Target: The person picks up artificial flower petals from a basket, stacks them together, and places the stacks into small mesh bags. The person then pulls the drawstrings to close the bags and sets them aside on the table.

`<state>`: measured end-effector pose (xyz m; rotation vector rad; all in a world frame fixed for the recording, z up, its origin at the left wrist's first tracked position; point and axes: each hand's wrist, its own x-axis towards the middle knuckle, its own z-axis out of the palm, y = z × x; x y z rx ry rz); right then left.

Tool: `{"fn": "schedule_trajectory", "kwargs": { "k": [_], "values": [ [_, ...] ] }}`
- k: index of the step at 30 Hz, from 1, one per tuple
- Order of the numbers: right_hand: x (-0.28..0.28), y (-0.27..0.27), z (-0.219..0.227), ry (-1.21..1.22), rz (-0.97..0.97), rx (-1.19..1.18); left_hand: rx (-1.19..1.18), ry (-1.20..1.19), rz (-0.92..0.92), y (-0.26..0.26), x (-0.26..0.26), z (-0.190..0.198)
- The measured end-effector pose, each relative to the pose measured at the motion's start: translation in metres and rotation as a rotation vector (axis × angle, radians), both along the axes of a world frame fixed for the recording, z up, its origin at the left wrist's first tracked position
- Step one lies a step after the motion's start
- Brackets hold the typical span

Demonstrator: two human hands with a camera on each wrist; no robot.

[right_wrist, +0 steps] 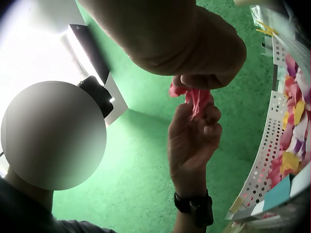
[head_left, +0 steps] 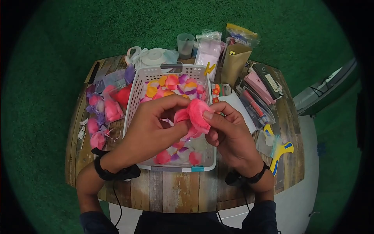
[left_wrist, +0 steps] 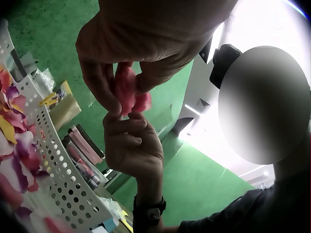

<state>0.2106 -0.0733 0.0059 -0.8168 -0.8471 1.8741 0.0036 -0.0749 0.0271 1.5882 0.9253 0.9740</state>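
Both hands meet over the white perforated basket (head_left: 212, 156), holding a small bunch of bright pink fabric petals (head_left: 199, 113). My left hand (head_left: 157, 126) pinches the bunch from the left between thumb and fingers. On the other side, my right hand (head_left: 235, 138) grips the outer petal's edge, its thumb pressed on the face. In the right wrist view the pink petals (right_wrist: 197, 101) hang crumpled between the fingers of the two hands. Loose petals (head_left: 171, 82) in pink, orange, purple and white lie in the basket below, partly covered by the hands.
Left of the basket lie pink and purple pouches (head_left: 113, 110). Behind it stand a translucent cup (head_left: 185, 46) and a brown paper pouch (head_left: 235, 64). A yellow clip (head_left: 209, 69) sits on the rim. Boxes (head_left: 266, 82) and a yellow-handled tool (head_left: 277, 158) lie at right.
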Motion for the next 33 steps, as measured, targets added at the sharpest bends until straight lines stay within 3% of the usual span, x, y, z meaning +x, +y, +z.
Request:
{"fn": "schedule_trajectory", "kwargs": {
  "k": [1, 3, 5, 8, 13, 16, 27, 30, 33],
  "values": [
    [0.000, -0.001, 0.000, 0.040, -0.030, 0.000, 0.001, -0.001, 0.003, 0.000, 0.001, 0.002],
    [0.000, -0.004, 0.003, 0.078, -0.055, 0.003, -0.235, -0.121, 0.070, -0.001, 0.005, 0.009],
    [-0.002, -0.013, 0.011, 0.300, -0.182, -0.054, -0.189, -0.143, 0.080, 0.005, 0.006, 0.006],
    [-0.005, -0.031, 0.023, 0.379, -0.190, -0.183, -0.132, -0.198, 0.100, 0.011, 0.012, 0.007],
    [-0.011, -0.049, 0.012, 0.464, 0.024, -0.205, 0.007, -0.251, 0.148, 0.015, 0.027, 0.008],
    [-0.015, -0.047, 0.013, 0.473, -0.081, -0.266, 0.042, -0.309, 0.144, 0.009, 0.037, 0.008],
    [-0.008, -0.038, 0.005, 0.527, -0.093, -0.145, 0.130, -0.417, 0.115, -0.012, 0.056, 0.007],
    [-0.009, -0.038, 0.002, 0.518, -0.130, -0.132, 0.215, -0.385, 0.087, -0.015, 0.057, 0.004],
    [-0.011, -0.037, 0.002, 0.523, -0.167, -0.125, 0.151, -0.340, 0.060, -0.019, 0.057, -0.001]
  ]
}}
